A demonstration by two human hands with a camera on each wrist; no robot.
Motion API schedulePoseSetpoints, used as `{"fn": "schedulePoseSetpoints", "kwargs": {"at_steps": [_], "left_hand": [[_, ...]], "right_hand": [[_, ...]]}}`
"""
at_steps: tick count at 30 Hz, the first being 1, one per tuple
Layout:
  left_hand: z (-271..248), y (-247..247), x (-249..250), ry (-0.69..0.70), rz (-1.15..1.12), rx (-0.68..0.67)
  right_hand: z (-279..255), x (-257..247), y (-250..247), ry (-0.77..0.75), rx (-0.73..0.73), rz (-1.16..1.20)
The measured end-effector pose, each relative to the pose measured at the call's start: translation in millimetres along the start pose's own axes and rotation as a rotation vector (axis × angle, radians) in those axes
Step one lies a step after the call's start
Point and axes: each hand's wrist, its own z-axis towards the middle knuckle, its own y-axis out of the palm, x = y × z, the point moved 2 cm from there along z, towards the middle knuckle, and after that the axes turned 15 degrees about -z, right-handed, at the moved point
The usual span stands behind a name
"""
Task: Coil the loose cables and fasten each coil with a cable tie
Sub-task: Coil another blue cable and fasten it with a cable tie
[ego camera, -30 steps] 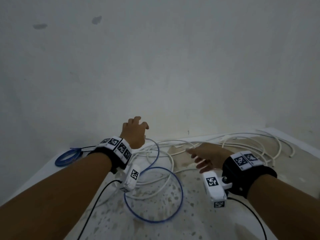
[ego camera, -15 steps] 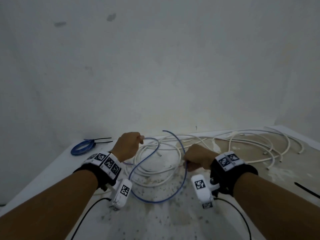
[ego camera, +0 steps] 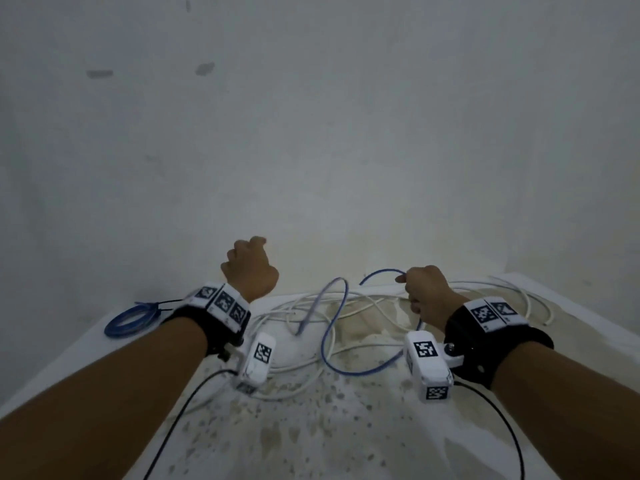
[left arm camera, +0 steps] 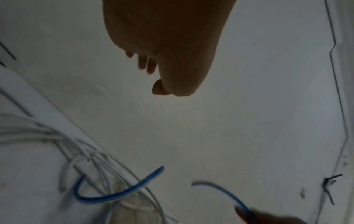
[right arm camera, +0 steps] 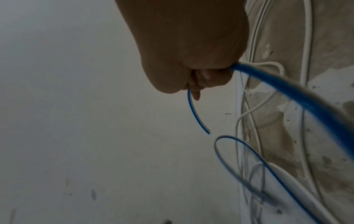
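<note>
The right hand [ego camera: 427, 292] grips the loose blue cable [ego camera: 329, 341] at centre right; the left hand [ego camera: 250, 268], centre left, is curled, holding nothing, above white cables [ego camera: 374, 303] on the bench [ego camera: 311, 438].

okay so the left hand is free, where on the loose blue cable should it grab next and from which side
Probably the raised arch of the loose blue cable, the hump between the two hands. It stands up off the white cables, so fingers can close round it without snagging them. The left hand could come in from its own side, above; the right hand already grips the cable near its free end.
</note>
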Motion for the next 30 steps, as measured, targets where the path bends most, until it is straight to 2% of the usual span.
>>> {"fn": "schedulePoseSetpoints", "kwargs": {"at_steps": [1,2,3,5,6,7,8,9,12,14,16,18,20,23,27,30], "left_hand": [[-8.5,5.1,3.0,-0.021,-0.026,0.004],[-18.3,10.6,5.5,-0.041,-0.069,-0.069],[-30.0,17.4,8.4,-0.068,-0.106,-0.208],[-59.5,32.7,14.9,-0.256,-0.238,-0.611],[-75.5,38.7,21.8,-0.356,-0.324,-0.770],[-87.4,45.0,28.6,-0.437,-0.434,-0.858],[-93.6,51.8,34.1,-0.510,-0.597,-0.859],[-94.8,56.6,38.9,-0.565,-0.783,-0.772],[-76.0,58.5,43.6,-0.595,-1.250,-0.276],[-63.5,48.9,41.9,-0.586,-1.419,-0.062],[-57.6,33.8,36.9,-0.573,-1.452,0.054],[-52.1,19.6,27.7,-0.543,-1.423,0.134],[-50.1,8.8,20.2,-0.497,-1.359,0.177],[-51.2,-1.2,14.0,-0.365,-1.155,0.128],[-53.0,-4.8,10.8,-0.074,-0.803,0.096],[-57.7,-3.1,21.2,0.063,-0.697,0.077]], "right_hand": [[-0.1,-2.0,-2.5,0.012,0.046,0.114],[-1.1,-4.8,-4.0,0.033,0.091,0.234],[-2.5,-8.9,-4.3,0.052,0.122,0.355],[-9.0,-21.2,-1.4,0.079,0.146,0.538],[-12.6,-28.3,1.4,0.086,0.150,0.594],[-16.9,-34.8,4.7,0.087,0.150,0.638],[-21.9,-40.9,9.1,0.083,0.141,0.670],[-26.8,-45.3,14.2,0.080,0.117,0.696],[-37.6,-46.0,27.6,0.050,-0.030,0.643],[-39.1,-37.4,30.9,0.015,-0.084,0.466],[-36.1,-24.8,29.1,-0.015,-0.062,0.301],[-30.2,-10.4,24.0,-0.047,-0.001,0.170],[-25.0,2.0,20.6,-0.056,0.010,0.142],[-25.5,4.6,26.2,-0.135,-0.064,0.146],[-41.3,-26.8,43.5,-0.352,-0.177,0.229],[-60.0,-58.2,61.0,-0.455,-0.266,0.318]]}}
